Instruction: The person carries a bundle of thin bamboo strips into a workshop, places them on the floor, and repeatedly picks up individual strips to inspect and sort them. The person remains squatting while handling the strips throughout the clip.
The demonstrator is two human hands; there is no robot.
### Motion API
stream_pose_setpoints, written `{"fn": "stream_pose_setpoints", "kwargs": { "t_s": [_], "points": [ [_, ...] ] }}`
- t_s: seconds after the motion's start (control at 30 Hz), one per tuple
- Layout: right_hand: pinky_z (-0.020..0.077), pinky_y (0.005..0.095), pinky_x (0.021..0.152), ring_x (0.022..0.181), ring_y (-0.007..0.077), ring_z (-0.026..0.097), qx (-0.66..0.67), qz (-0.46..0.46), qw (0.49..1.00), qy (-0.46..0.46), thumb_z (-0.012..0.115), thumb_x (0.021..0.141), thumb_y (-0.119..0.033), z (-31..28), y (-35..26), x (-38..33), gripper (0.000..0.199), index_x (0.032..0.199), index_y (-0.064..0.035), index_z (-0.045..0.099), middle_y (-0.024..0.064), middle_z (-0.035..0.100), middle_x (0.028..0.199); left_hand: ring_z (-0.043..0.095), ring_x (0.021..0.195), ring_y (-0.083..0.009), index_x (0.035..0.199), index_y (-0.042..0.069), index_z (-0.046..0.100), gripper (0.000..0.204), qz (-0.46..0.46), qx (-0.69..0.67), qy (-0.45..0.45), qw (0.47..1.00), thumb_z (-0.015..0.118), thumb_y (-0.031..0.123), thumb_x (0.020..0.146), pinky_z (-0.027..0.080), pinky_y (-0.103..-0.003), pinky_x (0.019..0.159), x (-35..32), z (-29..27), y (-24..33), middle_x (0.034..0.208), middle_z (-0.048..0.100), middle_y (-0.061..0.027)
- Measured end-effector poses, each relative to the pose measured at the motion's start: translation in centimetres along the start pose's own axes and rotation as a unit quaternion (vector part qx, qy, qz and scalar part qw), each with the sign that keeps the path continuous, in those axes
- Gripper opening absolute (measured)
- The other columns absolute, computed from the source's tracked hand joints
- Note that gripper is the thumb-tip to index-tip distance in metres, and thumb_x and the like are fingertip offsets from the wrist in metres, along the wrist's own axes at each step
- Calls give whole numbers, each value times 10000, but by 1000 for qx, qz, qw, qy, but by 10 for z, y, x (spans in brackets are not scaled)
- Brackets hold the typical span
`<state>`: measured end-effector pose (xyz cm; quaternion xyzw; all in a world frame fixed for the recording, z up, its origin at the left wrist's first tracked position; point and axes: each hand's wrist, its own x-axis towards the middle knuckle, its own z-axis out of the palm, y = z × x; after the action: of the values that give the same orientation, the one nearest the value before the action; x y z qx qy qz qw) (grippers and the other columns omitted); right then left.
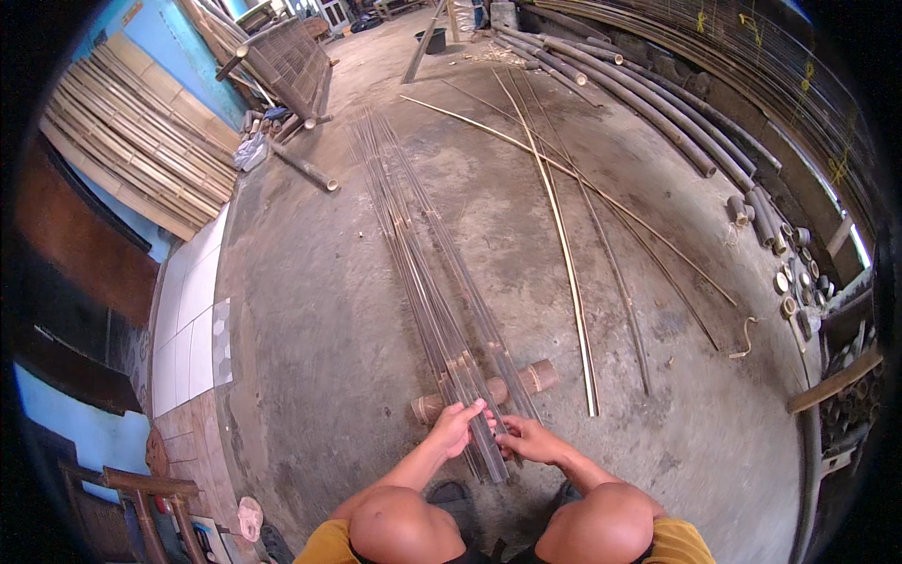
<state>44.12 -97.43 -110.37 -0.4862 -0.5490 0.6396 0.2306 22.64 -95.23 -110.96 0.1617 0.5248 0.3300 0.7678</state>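
Observation:
A bundle of long, thin dark bamboo strips (434,305) stretches away from me across the concrete floor. Its near ends rest over a short bamboo log (538,375) lying crosswise, and reach almost to my feet. My left hand (456,430) is closed around some strips near this end, thumb on top. Just to its right, my right hand (528,441) pinches the edge of a strip between thumb and fingers. How many strips each hand holds is hidden by the fingers. My bent knees flank both hands.
Several loose strips (570,310) lie crossed on the floor to the right. Long bamboo poles (648,108) and cut bamboo pieces (787,282) line the right side. Bamboo slats (141,141) lean at the left wall, near a bamboo frame (287,66). A dark bucket (431,41) stands far off.

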Motion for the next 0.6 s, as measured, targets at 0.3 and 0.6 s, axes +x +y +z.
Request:
{"fn": "stream_pose_setpoints", "kwargs": {
  "t_s": [0.3,0.6],
  "points": [
    [547,430,610,705,369,705,-208,-135,905,345,664,934,-204,-86,-43,-28,345,1255,-77,644,245,680,800,652,1057,-298,1246,21,521,371,-30,-33,21,999,595,302,1015,575,-443,870,2,-28,-4,1204,634,-194],
    [554,455,786,953,353,695,-477,-66,764,430,587,975,-232,-337,16,-77,273,1231,-222,679,145,718,1061,652,1052,-284,1223,38,545,345,-37,-27,-9,999,595,309,1015,575,-437,879,2,-22,5,1172,635,-175]
  ]
}}
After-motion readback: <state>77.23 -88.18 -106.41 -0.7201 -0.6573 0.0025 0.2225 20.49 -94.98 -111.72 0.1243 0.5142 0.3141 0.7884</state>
